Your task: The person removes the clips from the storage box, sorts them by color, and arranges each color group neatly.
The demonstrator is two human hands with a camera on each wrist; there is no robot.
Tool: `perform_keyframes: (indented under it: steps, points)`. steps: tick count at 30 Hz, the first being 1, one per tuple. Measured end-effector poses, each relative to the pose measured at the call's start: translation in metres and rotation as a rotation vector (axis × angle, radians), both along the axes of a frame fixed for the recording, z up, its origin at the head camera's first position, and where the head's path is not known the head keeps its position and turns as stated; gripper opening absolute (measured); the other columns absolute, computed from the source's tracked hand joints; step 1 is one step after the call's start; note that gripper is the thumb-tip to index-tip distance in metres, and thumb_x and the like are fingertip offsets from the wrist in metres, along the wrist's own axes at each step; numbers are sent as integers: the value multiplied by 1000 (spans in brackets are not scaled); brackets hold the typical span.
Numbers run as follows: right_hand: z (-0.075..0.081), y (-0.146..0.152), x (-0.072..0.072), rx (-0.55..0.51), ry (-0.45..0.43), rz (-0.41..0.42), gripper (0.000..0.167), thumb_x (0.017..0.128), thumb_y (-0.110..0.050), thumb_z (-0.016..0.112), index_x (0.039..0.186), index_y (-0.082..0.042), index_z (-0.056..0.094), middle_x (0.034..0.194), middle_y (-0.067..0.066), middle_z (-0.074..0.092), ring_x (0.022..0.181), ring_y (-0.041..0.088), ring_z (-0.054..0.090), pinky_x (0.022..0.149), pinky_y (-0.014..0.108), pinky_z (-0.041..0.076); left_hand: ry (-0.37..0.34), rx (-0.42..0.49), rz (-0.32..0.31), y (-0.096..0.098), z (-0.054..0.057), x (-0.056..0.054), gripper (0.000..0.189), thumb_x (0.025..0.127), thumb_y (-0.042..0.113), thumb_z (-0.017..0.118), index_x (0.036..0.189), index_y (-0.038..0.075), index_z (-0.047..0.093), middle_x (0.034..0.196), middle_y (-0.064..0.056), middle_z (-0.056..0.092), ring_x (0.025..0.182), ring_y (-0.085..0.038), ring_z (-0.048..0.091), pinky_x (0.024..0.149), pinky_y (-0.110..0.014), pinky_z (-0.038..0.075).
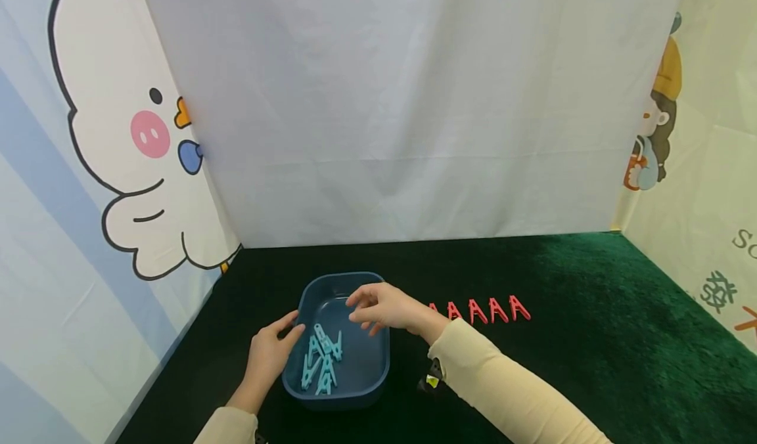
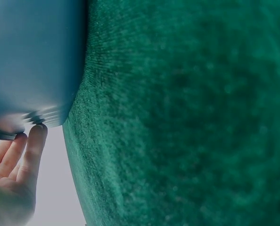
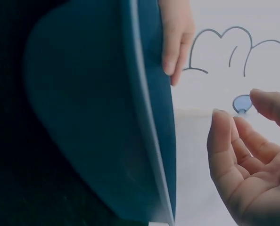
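A dark blue plastic basin stands on the dark green cloth, with several light blue clothespins heaped in its left half. My left hand holds the basin's left wall near the rim. In the left wrist view, fingertips of that hand touch the basin's outer side. Over the basin's right rim hovers my right hand. Its thumb and bent fingers stand apart in the right wrist view, with nothing between them. To the right of the basin, several red clothespins lie in a row, the leftmost partly behind my right wrist.
Green plush cloth covers the surface. A plain white curtain hangs at the back. Printed curtains stand on the left and on the right.
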State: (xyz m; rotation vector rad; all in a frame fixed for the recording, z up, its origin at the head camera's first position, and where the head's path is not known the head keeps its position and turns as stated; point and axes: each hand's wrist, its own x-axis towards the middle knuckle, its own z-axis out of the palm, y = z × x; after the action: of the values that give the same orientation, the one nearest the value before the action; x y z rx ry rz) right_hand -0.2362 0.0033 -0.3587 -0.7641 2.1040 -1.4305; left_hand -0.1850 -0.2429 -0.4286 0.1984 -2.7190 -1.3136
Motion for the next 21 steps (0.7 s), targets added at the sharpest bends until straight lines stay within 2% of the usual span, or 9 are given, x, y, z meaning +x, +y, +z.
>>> perform_keyframes:
  steps: [8,15,18,21]
  points:
    - [-15,-20,9,33,-46,98,30,89,-12,60,116,2,56,87,9,61,78,23,60,65,33,53,4,-7,-6,-1,0,0,46,94,29,53,134,8,48,135,-21,43,102,-29,54,72,-34,45]
    - [-27,-35,17,68,-92,135,28,88,-10,60,113,3,57,85,10,60,74,22,60,63,34,53,21,-27,-4,-1,1,2,46,93,30,54,133,7,50,132,-20,47,106,-31,53,74,-36,46]
    - [-32,-40,21,96,-107,146,26,88,-9,60,111,2,59,85,6,60,73,21,60,62,33,52,27,-20,-3,0,1,2,45,93,29,55,132,6,50,131,-21,48,90,-26,58,63,-33,46]
    - [-37,-44,23,133,-107,161,22,88,-9,60,108,2,61,84,5,60,73,21,60,60,32,52,25,-1,2,0,2,2,44,93,28,55,131,6,51,130,-22,49,72,-20,55,51,-30,39]
